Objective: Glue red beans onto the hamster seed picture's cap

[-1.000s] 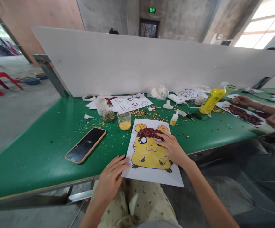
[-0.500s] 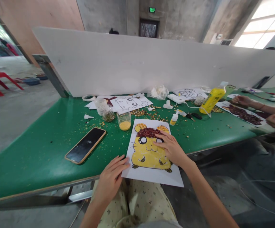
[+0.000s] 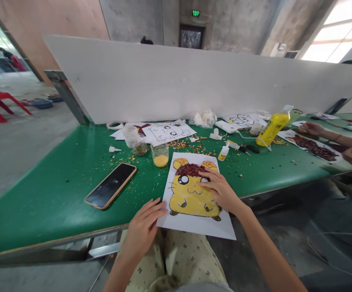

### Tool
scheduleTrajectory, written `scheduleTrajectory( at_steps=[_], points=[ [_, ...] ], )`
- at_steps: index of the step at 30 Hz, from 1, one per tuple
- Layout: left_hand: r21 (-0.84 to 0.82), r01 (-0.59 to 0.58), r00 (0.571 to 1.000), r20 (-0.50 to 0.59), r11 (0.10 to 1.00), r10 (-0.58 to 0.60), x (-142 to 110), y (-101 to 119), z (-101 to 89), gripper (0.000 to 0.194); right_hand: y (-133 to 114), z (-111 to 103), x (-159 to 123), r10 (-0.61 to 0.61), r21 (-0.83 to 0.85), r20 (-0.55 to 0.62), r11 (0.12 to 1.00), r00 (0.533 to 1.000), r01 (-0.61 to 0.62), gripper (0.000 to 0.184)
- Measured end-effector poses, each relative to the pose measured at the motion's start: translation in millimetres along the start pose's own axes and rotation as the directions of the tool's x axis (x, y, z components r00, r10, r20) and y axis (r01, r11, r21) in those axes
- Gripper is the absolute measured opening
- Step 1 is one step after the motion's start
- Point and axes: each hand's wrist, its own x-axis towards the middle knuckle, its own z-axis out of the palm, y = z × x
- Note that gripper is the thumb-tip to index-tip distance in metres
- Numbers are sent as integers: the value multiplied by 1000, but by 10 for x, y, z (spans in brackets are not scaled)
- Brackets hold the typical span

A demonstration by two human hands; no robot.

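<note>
A white sheet with a yellow hamster picture lies at the table's front edge, its lower end sticking out past it. Dark red beans cover the top of the head, and yellow grains fill the ears. My right hand rests over the hamster's right-side eye and cheek, fingers stretched out and partly hiding them. Flat at the sheet's lower left edge lies my left hand, fingers extended and touching the paper. Beyond the sheet stand a clear cup of yellow grains and a small glue bottle.
On the green table lie a phone, scattered seeds, line drawings, a tipped plastic jar and keys. A yellow bottle leans at right, near another person's hands. A white partition runs behind.
The view has shifted very slightly. Both hands and the picture stay in nearly the same place.
</note>
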Motion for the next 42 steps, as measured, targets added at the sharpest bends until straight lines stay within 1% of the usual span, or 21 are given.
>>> scheduleTrajectory(
  at_steps=[3,5,7,12,15,18,20,23,24,26,27,28,30,31,32,34,35,36,38,39,42],
  points=[
    [2,0,1000,-7,1000,0,5,3,2,41,4,-16,35,75,32,-154,997,985,-71,20],
    [4,3,1000,-10,1000,-3,6,5,0,41,-1,-15,58,117,47,-215,993,970,-109,8],
    [4,2,1000,-6,1000,-2,5,7,-3,42,-16,0,74,112,39,-216,994,970,-106,12],
    [0,-4,1000,-1,1000,4,5,8,-11,40,-77,43,75,26,-63,-106,997,994,-33,26],
    [0,2,1000,-5,1000,-2,4,4,-5,40,-95,22,62,14,-138,-51,990,999,-21,25],
    [-4,0,1000,-8,1000,0,-1,-2,5,40,-83,-26,55,30,-194,-67,980,997,-43,26],
    [-8,0,1000,-9,1000,0,-4,-4,10,41,-63,-56,53,24,-216,-65,976,998,-37,33],
    [-15,11,1000,-11,1000,-11,-6,0,10,42,-39,-97,44,7,-250,16,968,1000,-2,47],
    [-18,16,1000,-10,1000,-16,-6,3,9,42,-37,-111,39,21,-268,21,963,1000,-15,48],
    [-23,25,1000,-7,999,-25,-5,9,5,43,-51,-132,25,70,-299,-34,951,997,-77,48],
    [-24,28,1000,-4,999,-28,-4,12,3,43,-65,-137,18,75,-296,-53,951,996,-87,47],
    [-25,28,1000,-2,999,-29,-3,14,0,42,-82,-137,10,54,-279,-39,958,998,-63,45],
    [-22,23,1000,-5,999,-24,1,15,-5,41,-112,-123,-8,-21,-228,58,973,998,34,41],
    [-19,21,1000,-9,1000,-21,4,15,-7,41,-122,-111,-19,-37,-215,95,975,995,57,41],
    [-15,17,1000,-12,1000,-17,6,15,-9,41,-127,-98,-32,-19,-223,99,974,995,41,41],
    [-13,13,1000,-14,1000,-13,10,16,-10,42,-130,-73,-59,75,-273,20,960,997,-66,44],
    [-15,14,1000,-16,1000,-14,12,17,-11,42,-132,-62,-72,92,-285,-3,954,996,-89,45],
    [-19,15,1000,-19,1000,-16,12,17,-10,42,-134,-52,-83,75,-281,13,957,997,-68,46],
    [-25,20,1000,-22,1000,-20,12,19,-9,40,-143,-37,-96,4,-251,93,968,996,19,46],
    [-25,21,1000,-22,999,-22,11,19,-7,40,-146,-31,-96,1,-247,104,969,995,25,45],
    [-24,21,1000,-21,999,-22,8,16,-5,40,-145,-13,-74,95,-277,15,957,995,-87,48]
  ],
)
